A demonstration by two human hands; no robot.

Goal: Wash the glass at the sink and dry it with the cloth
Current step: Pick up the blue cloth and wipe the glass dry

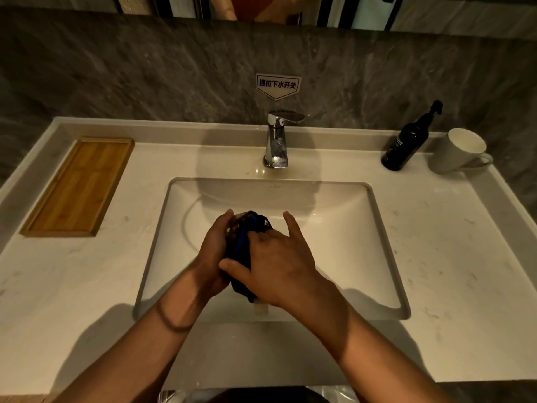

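Note:
Over the middle of the white sink basin (348,228) both hands meet around a bundle. My left hand (213,251) cups the glass (232,226), of which only a sliver of clear wall shows near the fingertips. A dark blue cloth (242,245) is wrapped over and stuffed into the glass. My right hand (276,263) presses the cloth against the glass, thumb under it and one finger stretched out. A corner of the cloth hangs below the right palm. The chrome faucet (276,141) stands behind the basin with no water running.
A bamboo tray (78,187) lies on the counter at the left. At the back right stand a black pump bottle (406,141) and a white mug (462,151). A grey stone wall with a small sign (278,85) rises behind the faucet.

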